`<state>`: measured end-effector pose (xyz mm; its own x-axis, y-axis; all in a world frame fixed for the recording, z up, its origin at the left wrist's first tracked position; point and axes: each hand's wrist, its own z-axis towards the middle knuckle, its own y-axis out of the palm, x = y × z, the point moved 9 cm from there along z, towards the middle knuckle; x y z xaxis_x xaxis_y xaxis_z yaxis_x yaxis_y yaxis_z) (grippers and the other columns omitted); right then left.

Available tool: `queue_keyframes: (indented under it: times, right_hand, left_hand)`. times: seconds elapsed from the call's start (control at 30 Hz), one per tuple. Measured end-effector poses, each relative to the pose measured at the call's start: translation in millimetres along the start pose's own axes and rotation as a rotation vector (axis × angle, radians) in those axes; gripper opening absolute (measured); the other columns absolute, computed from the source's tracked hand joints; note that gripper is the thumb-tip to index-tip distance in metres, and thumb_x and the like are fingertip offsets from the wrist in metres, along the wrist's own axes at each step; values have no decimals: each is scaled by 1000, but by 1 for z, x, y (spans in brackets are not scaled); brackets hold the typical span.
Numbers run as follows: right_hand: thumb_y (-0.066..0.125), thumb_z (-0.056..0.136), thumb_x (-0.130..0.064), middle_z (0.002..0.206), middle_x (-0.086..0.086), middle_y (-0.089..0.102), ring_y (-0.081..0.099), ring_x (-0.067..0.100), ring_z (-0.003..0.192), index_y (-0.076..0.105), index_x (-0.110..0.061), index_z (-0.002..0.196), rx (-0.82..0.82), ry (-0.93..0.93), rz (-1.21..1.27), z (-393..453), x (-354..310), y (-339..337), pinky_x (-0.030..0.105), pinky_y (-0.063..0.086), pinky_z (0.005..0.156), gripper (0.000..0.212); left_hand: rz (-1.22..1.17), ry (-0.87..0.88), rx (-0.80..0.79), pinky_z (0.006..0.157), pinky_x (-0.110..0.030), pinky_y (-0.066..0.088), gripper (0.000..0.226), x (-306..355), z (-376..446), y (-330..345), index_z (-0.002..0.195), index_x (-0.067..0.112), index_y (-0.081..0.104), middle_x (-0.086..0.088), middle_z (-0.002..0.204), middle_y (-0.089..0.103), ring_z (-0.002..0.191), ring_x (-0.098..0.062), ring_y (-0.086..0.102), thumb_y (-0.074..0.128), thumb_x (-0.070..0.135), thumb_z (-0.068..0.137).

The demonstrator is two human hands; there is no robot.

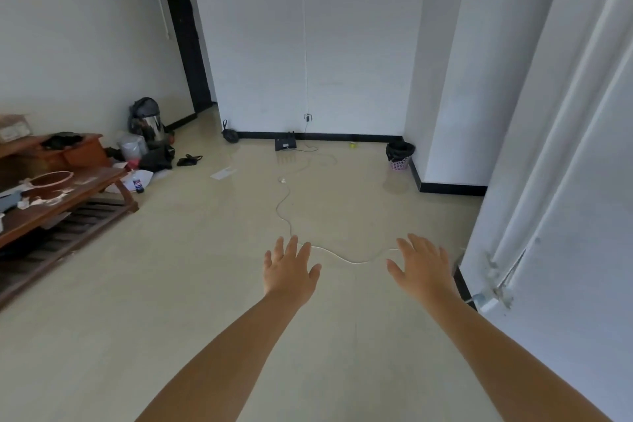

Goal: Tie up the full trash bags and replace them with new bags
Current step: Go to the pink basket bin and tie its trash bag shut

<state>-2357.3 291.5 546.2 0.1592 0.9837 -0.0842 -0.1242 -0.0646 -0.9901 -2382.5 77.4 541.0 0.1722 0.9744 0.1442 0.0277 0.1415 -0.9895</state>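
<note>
A small pink lattice trash bin (399, 164) lined with a black bag (399, 149) stands on the floor in the far right corner, against the white wall. A tied black bag (229, 134) lies by the far wall's baseboard. Both my arms stretch out over the floor. My left hand (289, 271) and my right hand (423, 265) are palm down with fingers spread, holding nothing, far short of the bin.
A white cable (286, 205) snakes across the beige floor from a black router (285, 144) toward my hands. A wooden table (51, 202) with clutter stands at the left, with bags and a steel pot (152, 127) beyond it. White door panels (565, 181) line the right.
</note>
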Motion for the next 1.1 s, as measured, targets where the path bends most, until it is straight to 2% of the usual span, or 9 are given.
queue_keyframes:
  times: [0.4, 0.7, 0.97, 1.03, 1.1]
  right_hand:
    - [30, 93, -50, 155, 1, 12, 7, 22, 143, 21, -21, 142, -20, 142, 29, 353, -5, 51, 45, 7, 116, 58]
    - [28, 94, -48, 155, 2, 11, 6, 23, 143, 21, -19, 142, -22, 196, 79, 620, 59, 109, 46, 6, 116, 57]
    - [28, 94, -47, 155, 4, 13, 8, 22, 143, 22, -19, 142, -26, 217, 72, 838, 119, 138, 46, 7, 115, 56]
    - [31, 94, -46, 154, 6, 17, 12, 24, 143, 27, -17, 141, -4, 208, 67, 900, 130, 149, 48, 9, 115, 56]
    - [35, 90, -46, 144, 15, 39, 33, 32, 135, 46, -11, 130, 116, 201, 69, 967, 141, 151, 57, 23, 108, 55]
  left_hand:
    - [30, 66, -55, 118, -41, 5, 54, -16, 381, 2, 145, 26, 10, 1, 157, 2, 145, -24, -5, 21, 44, 96]
    - [44, 57, -82, 118, -42, 8, 55, 24, 653, 39, 145, 25, 12, 0, 157, 6, 145, -25, -1, 25, 45, 95]
    - [54, 79, -51, 118, -40, 8, 55, 70, 884, 43, 145, 26, 11, 1, 157, 5, 145, -24, -1, 22, 46, 95]
    - [55, 84, -44, 119, -40, 7, 55, 79, 947, 48, 145, 25, 10, 1, 157, 5, 145, -24, -2, 22, 46, 96]
    - [45, 94, -30, 118, -40, 7, 55, 90, 1015, 52, 145, 25, 10, 0, 157, 5, 145, -24, -2, 22, 46, 96]
